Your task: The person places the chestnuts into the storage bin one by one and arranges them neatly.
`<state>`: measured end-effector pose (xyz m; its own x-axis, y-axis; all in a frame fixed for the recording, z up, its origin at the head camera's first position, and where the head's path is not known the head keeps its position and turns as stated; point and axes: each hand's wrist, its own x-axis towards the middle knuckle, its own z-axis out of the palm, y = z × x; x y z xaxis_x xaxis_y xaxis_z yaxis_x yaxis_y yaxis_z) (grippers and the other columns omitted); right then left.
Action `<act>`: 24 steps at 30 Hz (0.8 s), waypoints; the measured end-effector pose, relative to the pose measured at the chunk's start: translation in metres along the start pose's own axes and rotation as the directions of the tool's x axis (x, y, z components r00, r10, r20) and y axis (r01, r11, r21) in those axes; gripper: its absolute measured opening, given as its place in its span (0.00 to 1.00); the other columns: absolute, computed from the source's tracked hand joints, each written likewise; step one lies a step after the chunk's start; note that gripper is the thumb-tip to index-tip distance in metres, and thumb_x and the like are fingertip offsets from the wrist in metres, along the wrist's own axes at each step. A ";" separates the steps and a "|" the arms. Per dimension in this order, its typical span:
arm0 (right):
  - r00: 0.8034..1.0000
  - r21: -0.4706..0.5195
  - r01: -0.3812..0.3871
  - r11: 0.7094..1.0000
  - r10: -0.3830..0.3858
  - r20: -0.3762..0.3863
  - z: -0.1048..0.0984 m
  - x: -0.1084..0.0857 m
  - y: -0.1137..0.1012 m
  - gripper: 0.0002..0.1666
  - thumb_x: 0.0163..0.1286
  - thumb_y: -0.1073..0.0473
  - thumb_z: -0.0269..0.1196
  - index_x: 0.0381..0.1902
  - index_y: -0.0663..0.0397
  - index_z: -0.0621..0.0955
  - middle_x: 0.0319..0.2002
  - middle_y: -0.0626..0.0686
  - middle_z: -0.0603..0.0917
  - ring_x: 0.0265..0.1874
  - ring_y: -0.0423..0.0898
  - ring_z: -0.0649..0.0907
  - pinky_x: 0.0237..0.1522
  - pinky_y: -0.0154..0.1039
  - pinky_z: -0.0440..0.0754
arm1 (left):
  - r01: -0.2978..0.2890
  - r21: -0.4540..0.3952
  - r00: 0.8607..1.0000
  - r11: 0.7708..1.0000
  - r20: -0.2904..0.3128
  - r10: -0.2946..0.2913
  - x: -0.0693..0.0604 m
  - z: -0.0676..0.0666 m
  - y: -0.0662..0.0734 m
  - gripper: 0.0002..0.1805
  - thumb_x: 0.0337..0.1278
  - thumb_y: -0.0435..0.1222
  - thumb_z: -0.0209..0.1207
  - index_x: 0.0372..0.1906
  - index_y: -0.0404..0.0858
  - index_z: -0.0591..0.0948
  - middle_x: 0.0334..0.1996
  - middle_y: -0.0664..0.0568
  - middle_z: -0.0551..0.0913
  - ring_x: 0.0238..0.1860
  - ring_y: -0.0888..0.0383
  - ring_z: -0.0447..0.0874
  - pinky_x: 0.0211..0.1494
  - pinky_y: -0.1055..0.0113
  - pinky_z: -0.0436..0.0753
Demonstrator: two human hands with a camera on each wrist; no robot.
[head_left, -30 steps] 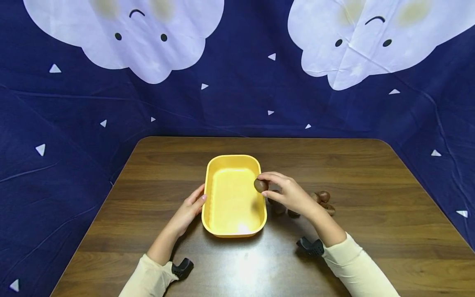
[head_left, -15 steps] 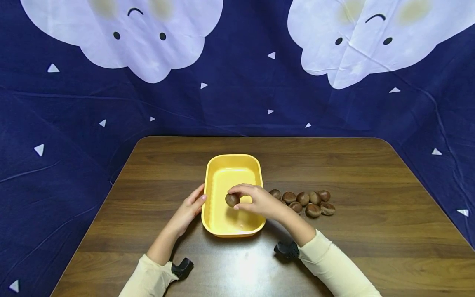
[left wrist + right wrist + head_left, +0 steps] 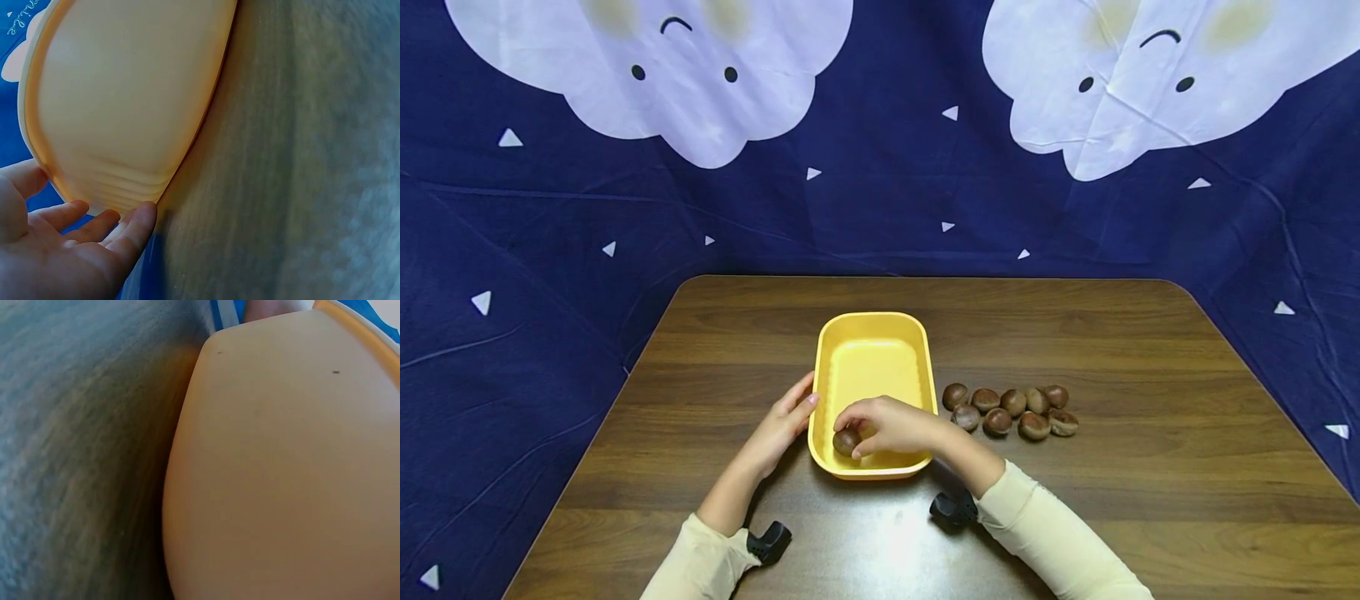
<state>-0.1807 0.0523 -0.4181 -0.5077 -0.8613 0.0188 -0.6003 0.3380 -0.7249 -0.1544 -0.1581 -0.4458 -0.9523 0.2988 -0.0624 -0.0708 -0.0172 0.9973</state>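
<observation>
A yellow rectangular tray (image 3: 880, 371) stands on the table, its outer wall filling much of the left wrist view (image 3: 137, 81) and right wrist view (image 3: 281, 456). My right hand (image 3: 891, 425) reaches inside it, pinching a brown chestnut (image 3: 846, 442) between thumb and fingers low near the front left corner. Whether that chestnut touches the tray's floor I cannot tell. Against the tray's left side rests my left hand (image 3: 782, 429), thumb by the rim; the left wrist view shows its fingertips (image 3: 145, 215) touching the wall. The right wrist view does not show the right hand's fingers.
Several more chestnuts (image 3: 997, 421) lie in a loose cluster on the brown wooden table (image 3: 1135, 467), right of the tray. Behind the table hangs a dark blue cloth (image 3: 895, 208) with white clouds and triangles. Each wrist wears a black camera.
My right hand has carried the chestnut from the tray's right rim leftward and down toward its front left corner. More of the table's chestnuts show now. The left hand and tray stay put.
</observation>
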 end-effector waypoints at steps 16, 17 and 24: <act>0.994 -0.110 -0.052 0.993 0.062 0.090 0.006 0.003 0.003 0.18 0.50 0.65 0.68 0.40 0.54 0.77 0.34 0.41 0.77 0.33 0.34 0.74 0.38 0.24 0.72 | -0.005 0.013 1.000 1.000 -0.005 0.006 0.001 0.000 -0.001 0.31 0.67 0.41 0.45 0.68 0.33 0.51 0.66 0.39 0.54 0.61 0.46 0.59 0.59 0.57 0.65; 0.994 -0.105 -0.054 0.993 0.064 0.090 0.007 0.003 0.003 0.18 0.51 0.66 0.68 0.40 0.54 0.77 0.34 0.41 0.77 0.33 0.33 0.74 0.38 0.25 0.72 | -0.007 0.012 1.000 1.000 -0.005 0.007 0.001 0.000 -0.001 0.31 0.67 0.41 0.45 0.68 0.33 0.51 0.66 0.39 0.54 0.61 0.46 0.59 0.59 0.56 0.65; 0.994 -0.042 -0.066 0.997 0.069 0.079 0.008 0.002 0.003 0.16 0.52 0.67 0.67 0.40 0.55 0.77 0.33 0.42 0.77 0.33 0.34 0.76 0.38 0.25 0.73 | -0.002 0.006 1.000 1.000 0.002 0.002 0.001 -0.001 -0.001 0.30 0.67 0.41 0.44 0.68 0.35 0.51 0.66 0.40 0.54 0.61 0.46 0.59 0.60 0.55 0.64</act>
<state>-0.1788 0.0482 -0.4252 -0.4976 -0.8632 -0.0858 -0.5908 0.4097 -0.6950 -0.1550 -0.1585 -0.4468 -0.9517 0.3011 -0.0605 -0.0672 -0.0118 0.9977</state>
